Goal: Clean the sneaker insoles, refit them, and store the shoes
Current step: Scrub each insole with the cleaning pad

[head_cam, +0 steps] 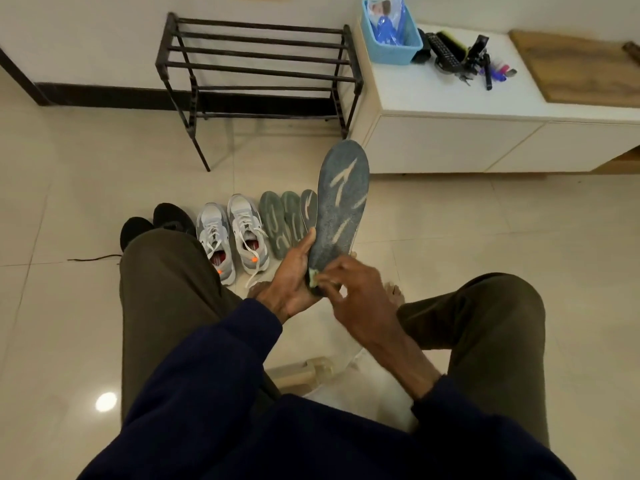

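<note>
My left hand (292, 277) grips the heel end of a dark grey insole (341, 202) that stands upright with its toe pointing away from me. My right hand (349, 292) pinches a small pale green cloth or sponge (313, 277) against the insole's heel. Three more insoles (289, 220) lie side by side on the floor behind it. A pair of grey and white sneakers (232, 237) stands to their left, with a pair of black shoes (156, 220) further left.
A black metal shoe rack (256, 67) stands against the wall ahead. A white low cabinet (485, 133) at the right carries a blue basket (391, 32), brushes and small items. My knees in olive trousers frame the hands. A plastic bottle (304, 372) lies between my legs.
</note>
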